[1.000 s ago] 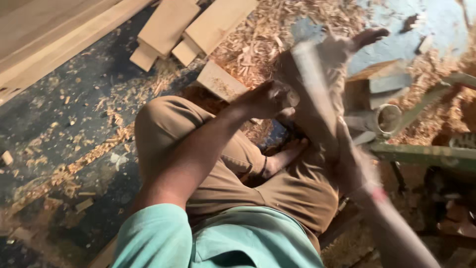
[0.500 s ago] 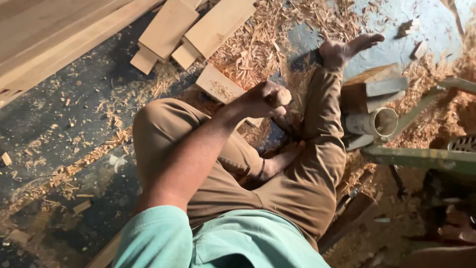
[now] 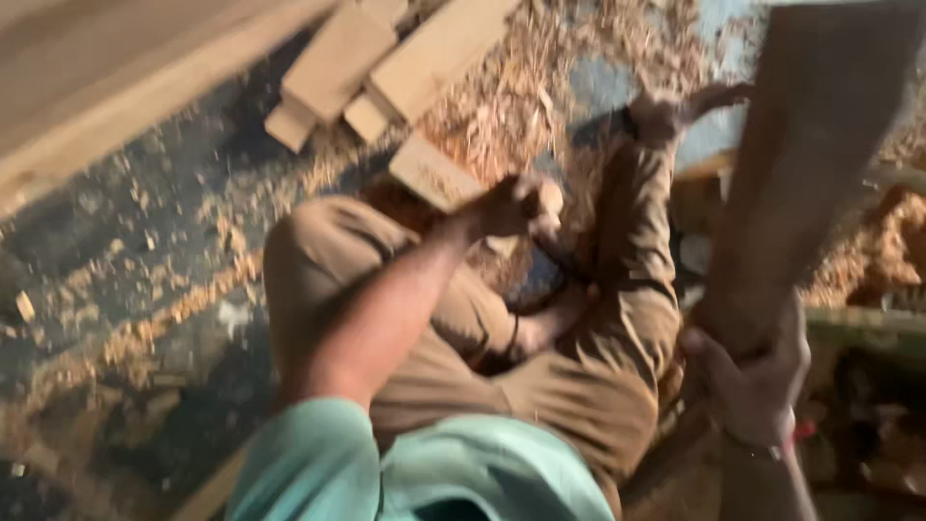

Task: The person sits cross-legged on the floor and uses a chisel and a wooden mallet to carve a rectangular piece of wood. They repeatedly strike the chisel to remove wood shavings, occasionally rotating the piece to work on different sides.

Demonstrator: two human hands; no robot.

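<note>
Under both hands lies a dark floor (image 3: 116, 251) strewn with pale wood shavings (image 3: 502, 96), thickest beyond the left hand (image 3: 511, 205). That hand is curled into a fist above the bent knee in brown trousers (image 3: 579, 386); what it holds is too blurred to tell. Just past it a small wooden block (image 3: 434, 174) lies on the floor, with several pale planks (image 3: 386, 58) farther out. Gripping tight, the right hand (image 3: 752, 386) holds a long dark board (image 3: 810, 164) upright (motion-blurred). Left of the knee the floor has only scattered chips.
</note>
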